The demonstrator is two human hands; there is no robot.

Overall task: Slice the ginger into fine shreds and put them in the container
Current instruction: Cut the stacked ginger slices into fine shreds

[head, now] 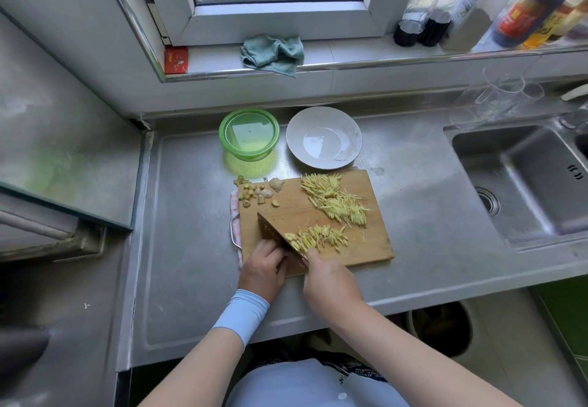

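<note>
Container: green container sits beyond your board's far-left corner; contents unclear.
Left hand: your left hand curls against the cleaver; its grasp is hidden.
Fresh shreds: ginger shreds lie just right of the diagonal blade.
Right hand: your right hand grips the handle.
Pile: shred pile lies farther back, near the bare plate.

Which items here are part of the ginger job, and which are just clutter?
In use: ginger shreds, knife in right hand, cutting board, green container.
Lying about: white plate, teal cloth, bottles, glass jug, sink.
</note>
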